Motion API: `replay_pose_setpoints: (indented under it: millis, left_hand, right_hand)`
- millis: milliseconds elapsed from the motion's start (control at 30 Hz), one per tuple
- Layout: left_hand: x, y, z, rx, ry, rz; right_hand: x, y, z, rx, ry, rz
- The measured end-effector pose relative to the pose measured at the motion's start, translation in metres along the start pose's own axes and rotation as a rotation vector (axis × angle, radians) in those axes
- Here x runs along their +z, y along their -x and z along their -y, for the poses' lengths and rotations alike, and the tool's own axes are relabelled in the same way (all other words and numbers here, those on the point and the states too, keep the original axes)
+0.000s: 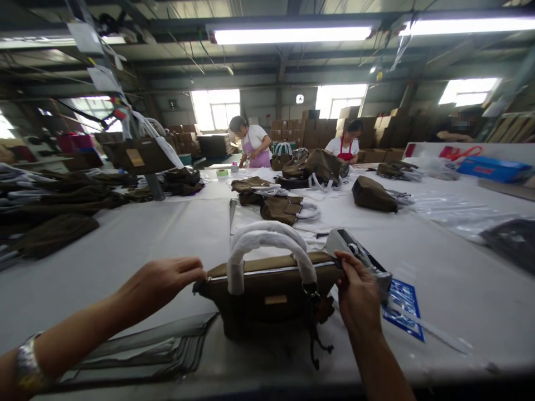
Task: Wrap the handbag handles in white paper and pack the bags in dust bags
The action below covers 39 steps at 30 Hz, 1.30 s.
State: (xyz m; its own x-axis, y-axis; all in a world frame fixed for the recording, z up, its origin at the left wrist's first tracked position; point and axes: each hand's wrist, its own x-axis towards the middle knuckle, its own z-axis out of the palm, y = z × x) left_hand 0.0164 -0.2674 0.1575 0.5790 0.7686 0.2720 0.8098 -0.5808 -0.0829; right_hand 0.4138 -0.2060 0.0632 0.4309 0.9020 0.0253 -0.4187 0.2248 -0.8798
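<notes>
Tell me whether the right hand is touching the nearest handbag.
Touching: the head view shows the right hand gripping the nearest handbag at its top right corner, with no gap between them.

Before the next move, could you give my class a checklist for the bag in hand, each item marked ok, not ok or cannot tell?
1. Left hand at the left end of the bag: ok.
2. Right hand at the opposite end: ok.
3. Bag upright: ok.
4. Both handles raised and wrapped in white: ok.
5. Zipper closed right to both ends: cannot tell, the hands partly hide them.
6. Table space just beyond the right hand free: not ok, a gray tool lies there.
</notes>
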Motion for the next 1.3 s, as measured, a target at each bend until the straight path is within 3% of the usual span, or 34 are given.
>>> replay_pose_setpoints:
  millis: [100,200,267,367,467,533,600,633,733,767,800,867,933,1000,1067,1133,1167,1233,1300]
  left_hand:
    - [0.004,-0.004,-0.010,-0.136,0.081,0.009]
    - [0.001,-0.014,-0.042,-0.222,0.271,-0.257]
    - [0.000,-0.024,-0.069,-0.205,0.326,-0.436]
    - [0.002,-0.041,-0.102,-0.042,0.215,-0.646]
    - [0.004,-0.052,-0.113,0.138,0.104,-0.754]
    - [0.000,-0.053,-0.111,0.217,0.136,-0.731]
    - [-0.009,-0.054,-0.104,0.186,0.292,-0.611]
    - [-0.014,-0.055,-0.100,0.129,0.442,-0.462]
    - [-0.025,-0.062,-0.085,-0.091,1.116,0.238]
    - [-0.025,-0.066,-0.081,-0.149,1.341,0.401]
    - [-0.024,-0.070,-0.078,-0.200,1.535,0.470]
    - [-0.019,-0.076,-0.076,-0.305,1.766,0.358]
    - [-0.014,-0.080,-0.078,-0.383,1.800,0.188]
    - [-0.012,-0.080,-0.079,-0.418,1.764,0.103]
    - [-0.014,-0.077,-0.078,-0.427,1.728,0.054]
    - [-0.018,-0.073,-0.076,-0.442,1.657,0.022]
    - [-0.020,-0.071,-0.075,-0.458,1.590,0.008]
    - [-0.022,-0.065,-0.077,-0.484,1.364,-0.020]
    - [-0.022,-0.057,-0.082,-0.490,1.028,-0.113]
  right_hand:
    - [-0.006,0.013,0.007,-0.325,0.465,0.037]
    - [-0.012,0.040,0.020,-0.746,0.851,-0.034]
    - [-0.008,0.060,0.024,-0.962,0.876,0.034]
    - [0.010,0.080,0.021,-1.139,0.803,0.238]
    - [0.025,0.082,0.014,-1.195,0.740,0.218]
    - [0.028,0.077,0.014,-1.179,0.675,0.235]
    - [0.025,0.070,0.017,-1.043,0.592,0.320]
    - [0.023,0.065,0.020,-0.910,0.550,0.383]
    - [0.022,0.053,0.030,-0.376,0.401,0.648]
    - [0.024,0.049,0.032,-0.216,0.328,0.733]
    - [0.026,0.046,0.034,-0.096,0.254,0.799]
    - [0.032,0.044,0.035,0.006,0.149,0.841]
    - [0.035,0.049,0.033,-0.062,0.149,0.785]
    - [0.035,0.061,0.028,-0.301,0.236,0.609]
    - [0.033,0.079,0.023,-0.633,0.314,0.398]
    - [0.032,0.097,0.017,-0.838,0.341,0.378]
    - [0.034,0.105,0.014,-0.822,0.346,0.460]
    - [0.041,0.115,0.011,-0.599,0.357,0.670]
    - [0.053,0.119,0.012,-0.396,0.389,0.743]
